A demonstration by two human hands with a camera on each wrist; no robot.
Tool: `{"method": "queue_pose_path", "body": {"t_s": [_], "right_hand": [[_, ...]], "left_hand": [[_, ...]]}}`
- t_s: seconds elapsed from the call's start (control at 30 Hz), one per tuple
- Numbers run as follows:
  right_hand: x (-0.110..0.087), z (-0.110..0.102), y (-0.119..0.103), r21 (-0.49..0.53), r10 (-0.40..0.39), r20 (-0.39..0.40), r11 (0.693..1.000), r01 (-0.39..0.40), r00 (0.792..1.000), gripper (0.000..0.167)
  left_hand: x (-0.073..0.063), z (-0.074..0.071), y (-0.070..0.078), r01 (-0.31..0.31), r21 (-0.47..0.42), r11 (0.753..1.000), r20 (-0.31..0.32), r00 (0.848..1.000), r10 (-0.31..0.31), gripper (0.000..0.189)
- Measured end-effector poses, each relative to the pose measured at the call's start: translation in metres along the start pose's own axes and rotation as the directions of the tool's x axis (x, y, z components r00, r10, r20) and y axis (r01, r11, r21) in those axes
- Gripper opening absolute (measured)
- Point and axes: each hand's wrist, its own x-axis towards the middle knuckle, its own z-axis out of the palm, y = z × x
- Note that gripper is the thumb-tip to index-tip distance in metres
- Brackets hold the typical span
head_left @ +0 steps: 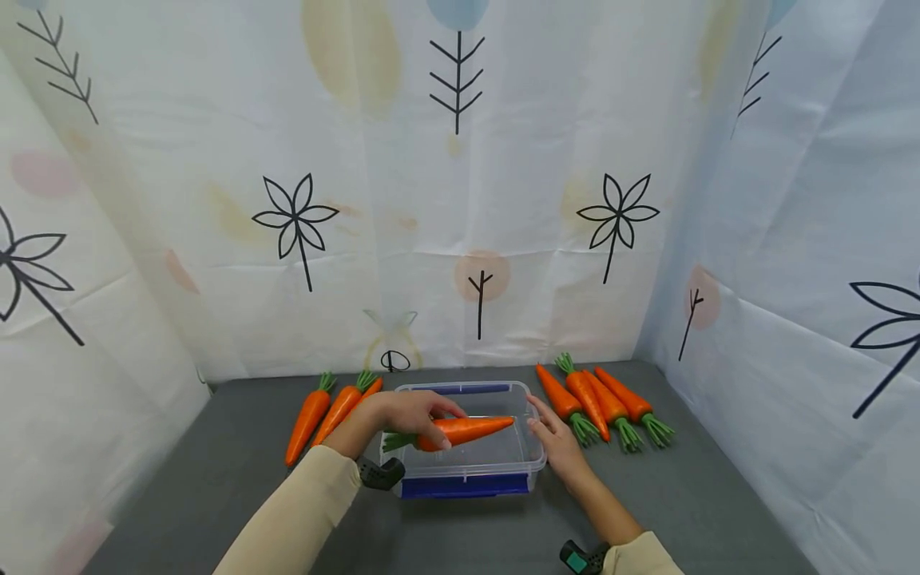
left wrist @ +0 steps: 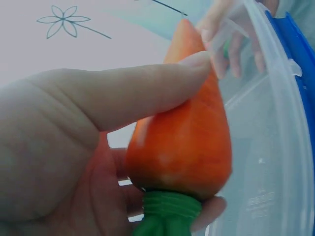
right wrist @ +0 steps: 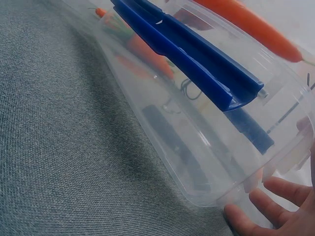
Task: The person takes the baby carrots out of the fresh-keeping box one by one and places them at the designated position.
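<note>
My left hand (head_left: pixel 417 417) holds an orange carrot (head_left: pixel 474 430) over a clear plastic container (head_left: pixel 467 489) with blue side clips. The carrot's tip points right, and its green top (head_left: pixel 398 441) shows beneath the wrist. In the left wrist view, the thumb (left wrist: pixel 142 91) lies across the carrot's body, with the other fingers behind it. My right hand (head_left: pixel 561 447) touches the container's right end. Its fingers (right wrist: pixel 275 206) lie fairly straight and spread along the outer wall in the right wrist view.
Several carrots (head_left: pixel 611 399) lie on the grey cloth-covered table (head_left: pixel 237 479) right of the container. More carrots (head_left: pixel 311 419) lie to the left, partly behind the left forearm. Patterned white curtains (head_left: pixel 431 200) enclose the back and sides.
</note>
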Motion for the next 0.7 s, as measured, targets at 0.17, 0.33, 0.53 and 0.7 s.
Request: {"method": "queue_pose_path", "body": {"t_s": [0.17,0.33,0.53,0.7], "right_hand": [[0.01,0.002,0.023,0.002,-0.015,-0.009,1.0,0.015,1.0,0.046],[0.014,0.001,0.033,0.005,-0.019,-0.011,1.0,0.019,1.0,0.046],[0.015,0.003,0.035,-0.007,-0.021,-0.015,1.0,0.021,1.0,0.046],[0.008,0.002,0.017,0.02,-0.014,-0.003,1.0,0.014,1.0,0.046]], "left_hand": [[-0.006,-0.01,0.0,-0.03,0.023,0.999,-0.064,0.997,0.031,0.049],[-0.011,-0.02,0.0,-0.03,0.06,0.998,-0.116,0.992,0.037,0.049],[-0.019,-0.032,-0.008,-0.027,-0.029,0.999,-0.179,0.984,0.022,0.044],[-0.025,-0.044,-0.027,-0.044,-0.103,0.994,-0.228,0.973,0.019,0.038]]}}
